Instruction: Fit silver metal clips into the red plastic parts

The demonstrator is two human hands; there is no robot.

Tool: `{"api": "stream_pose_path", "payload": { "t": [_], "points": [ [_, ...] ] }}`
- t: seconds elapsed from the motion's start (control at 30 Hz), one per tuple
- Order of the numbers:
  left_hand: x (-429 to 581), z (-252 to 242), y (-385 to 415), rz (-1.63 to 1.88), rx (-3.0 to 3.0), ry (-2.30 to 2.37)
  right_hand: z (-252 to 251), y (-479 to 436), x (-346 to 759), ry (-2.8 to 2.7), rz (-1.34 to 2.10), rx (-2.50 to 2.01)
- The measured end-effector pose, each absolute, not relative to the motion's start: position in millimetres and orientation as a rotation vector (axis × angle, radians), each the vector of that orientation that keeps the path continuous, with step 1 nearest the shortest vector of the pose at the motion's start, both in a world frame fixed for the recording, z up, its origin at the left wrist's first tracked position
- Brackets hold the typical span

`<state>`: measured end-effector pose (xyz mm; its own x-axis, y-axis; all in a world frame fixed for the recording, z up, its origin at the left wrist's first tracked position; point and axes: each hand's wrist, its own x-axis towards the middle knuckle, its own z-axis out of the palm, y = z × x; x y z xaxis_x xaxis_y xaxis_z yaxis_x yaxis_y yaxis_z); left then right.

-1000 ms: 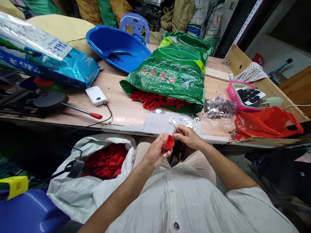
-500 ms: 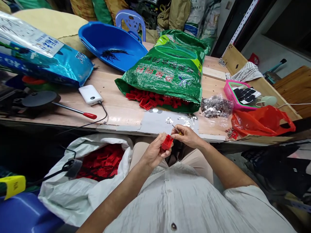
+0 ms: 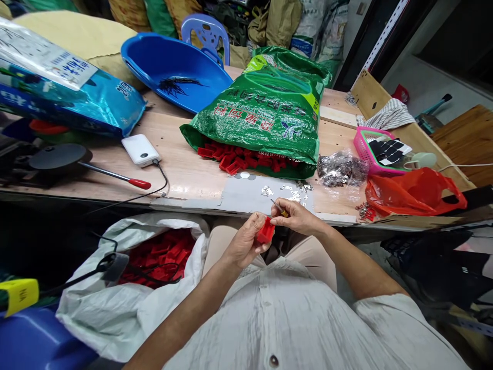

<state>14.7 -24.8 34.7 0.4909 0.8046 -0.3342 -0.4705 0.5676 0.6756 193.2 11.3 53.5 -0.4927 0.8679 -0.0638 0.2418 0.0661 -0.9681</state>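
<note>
My left hand [image 3: 244,241] grips a small red plastic part [image 3: 265,230] at the edge of my lap. My right hand [image 3: 295,216] is just beside it, pinching a small yellow-handled screwdriver [image 3: 284,211] whose thin shaft points up and left. The two hands nearly touch. Just beyond them lies a grey sheet [image 3: 246,195] scattered with small silver metal pieces [image 3: 295,192]. More red plastic parts [image 3: 246,162] spill from a green woven sack [image 3: 269,108] on the table, and others fill a white sack [image 3: 157,259] at my left knee.
A wooden workbench [image 3: 181,139] holds a blue plastic basin [image 3: 173,69] with black wires, a white power bank [image 3: 140,150], a clear bag of metal parts [image 3: 341,169], a pink basket [image 3: 372,151] and a red plastic bag [image 3: 414,192]. Stacked sacks stand behind.
The view has drifted slightly, shifting the table up and left. The red part has tilted a little in my left hand, and the screwdriver stays pinched in my right.
</note>
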Motion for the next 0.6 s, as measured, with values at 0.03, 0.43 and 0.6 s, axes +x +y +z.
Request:
{"api": "stream_pose_path", "payload": {
  "t": [0.03,0.43,0.6],
  "points": [
    [15,34,-25,0.823,0.566,0.702,54,11,193,-1.808,1.438,-1.111],
    [13,29,-23,0.824,0.586,0.692,58,7,202,-1.895,1.341,-1.148],
    [15,28,-23,0.830,0.571,0.709,64,3,200,-1.965,1.233,-1.212]
  ]
}}
